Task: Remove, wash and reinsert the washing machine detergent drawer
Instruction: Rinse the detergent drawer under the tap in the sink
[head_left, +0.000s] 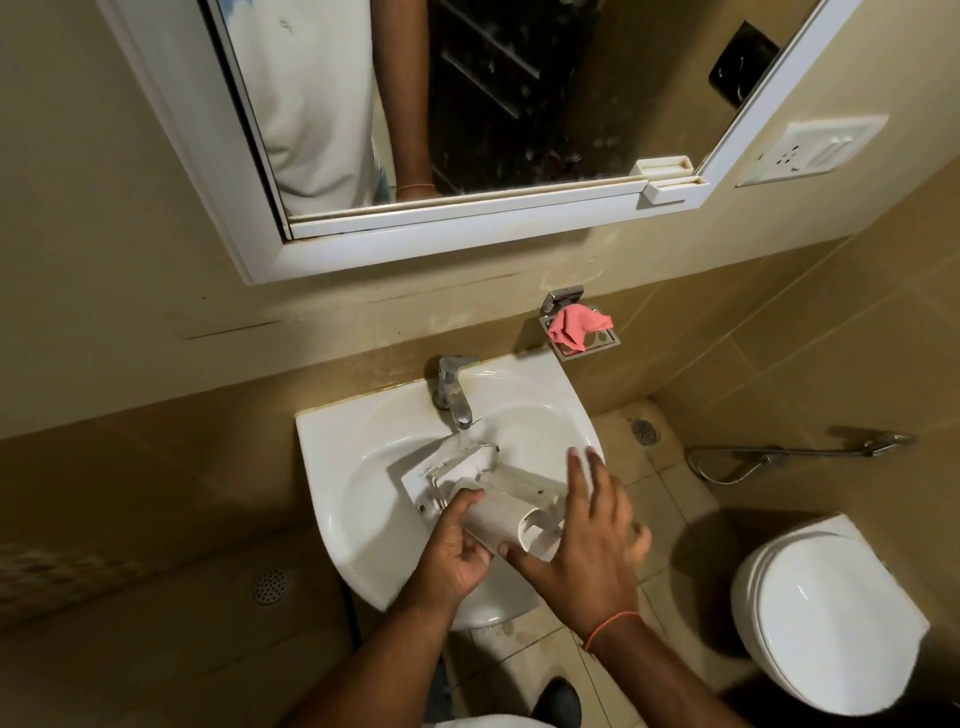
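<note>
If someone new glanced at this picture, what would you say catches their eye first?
First, the white detergent drawer held over the sink, under the tap: the left hand grips its near end and the right hand lies flat-fingered against its right side. Next, the pink cloth in the wall rack right of the tap, and the white-framed mirror above.

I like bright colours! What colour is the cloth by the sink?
Pink. The cloth shows best in the head view.
</note>
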